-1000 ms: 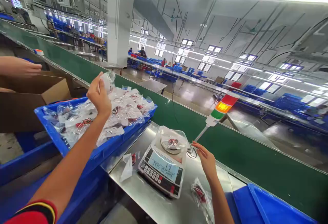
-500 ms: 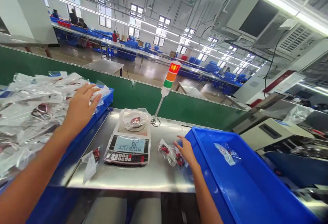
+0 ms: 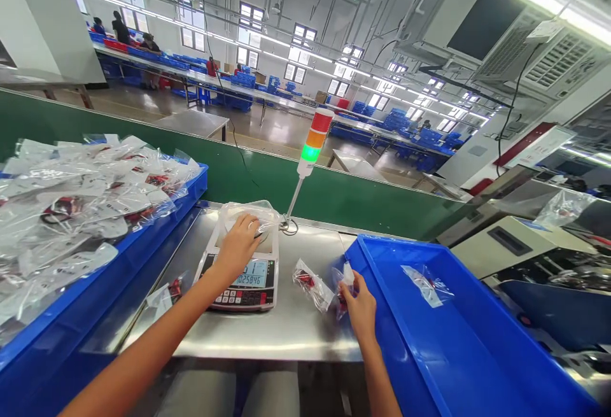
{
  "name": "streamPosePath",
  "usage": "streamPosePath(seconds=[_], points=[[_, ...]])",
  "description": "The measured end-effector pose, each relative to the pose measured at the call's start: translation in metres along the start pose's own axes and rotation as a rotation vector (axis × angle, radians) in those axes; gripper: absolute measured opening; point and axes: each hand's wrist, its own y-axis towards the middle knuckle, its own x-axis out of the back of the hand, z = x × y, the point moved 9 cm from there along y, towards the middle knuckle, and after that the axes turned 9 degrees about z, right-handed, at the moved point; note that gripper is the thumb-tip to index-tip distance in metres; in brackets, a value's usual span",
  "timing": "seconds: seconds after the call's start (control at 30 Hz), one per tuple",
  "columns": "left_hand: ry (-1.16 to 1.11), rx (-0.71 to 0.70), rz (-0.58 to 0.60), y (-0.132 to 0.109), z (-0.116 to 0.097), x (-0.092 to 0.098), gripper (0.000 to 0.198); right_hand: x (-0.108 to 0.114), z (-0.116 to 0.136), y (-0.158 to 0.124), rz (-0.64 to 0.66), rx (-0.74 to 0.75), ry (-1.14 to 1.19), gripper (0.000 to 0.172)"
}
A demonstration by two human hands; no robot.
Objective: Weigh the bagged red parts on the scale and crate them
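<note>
Lower left of frame: blue plastic crate (image 3: pixel 100 264) heaped with clear sealed bags (image 3: pixel 90 194), red-and-black contents and white cards showing through; bulk of the bags sitting here. Just right of its rim, on the steel table (image 3: pixel 267 334), one small bag (image 3: pixel 169 288) lying apart from the heap. Centre: digital bench scale (image 3: pixel 238 293), left hand (image 3: pixel 236 245) flat on a clear bag (image 3: pixel 248 212) over the weighing pan, palm down, fingers slightly spread, no pinch visible; readout (image 3: pixel 251 273) partly hidden behind the wrist. Behind the scale, tower light (image 3: pixel 311 140) on a thin pole, green section lit. Right of the scale, one flat bag (image 3: pixel 310 285) on the table. Just beside it, right hand (image 3: pixel 360 309) pinching another bag (image 3: pixel 344 286) between thumb and fingers, near the next crate's rim. Far right: second blue crate (image 3: pixel 386 321), nearly bare, a single bag (image 3: pixel 427 285) lying on its floor; so far, far fewer bags here than in the heap at left.
</note>
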Motion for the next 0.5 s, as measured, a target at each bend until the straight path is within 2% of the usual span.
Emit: streamPosePath(seconds=[0.07, 0.13, 0.23, 0.3, 0.37, 0.43, 0.5], points=[[-0.002, 0.029, -0.012, 0.01, -0.001, -0.007, 0.016, 0.009, 0.024, 0.0, -0.051, 0.008, 0.104, 0.071], [-0.029, 0.049, -0.06, 0.019, 0.001, -0.003, 0.015, 0.015, 0.055, 0.002, -0.099, 0.032, 0.236, 0.08], [-0.093, 0.124, -0.199, 0.029, 0.019, 0.024, 0.017, 0.001, 0.113, 0.014, -0.099, 0.091, 0.485, 0.098], [-0.141, 0.21, -0.315, 0.028, 0.04, 0.051, 0.011, -0.029, 0.154, 0.028, -0.021, 0.147, 0.623, 0.09], [-0.193, 0.291, -0.408, 0.02, 0.062, 0.078, 0.007, -0.066, 0.19, 0.04, 0.044, 0.201, 0.682, 0.068], [-0.298, 0.359, -0.501, 0.001, 0.081, 0.104, 0.006, -0.103, 0.216, 0.047, 0.083, 0.262, 0.639, 0.052], [-0.406, 0.416, -0.609, -0.029, 0.096, 0.129, 0.005, -0.135, 0.231, 0.043, 0.13, 0.34, 0.503, 0.047]])
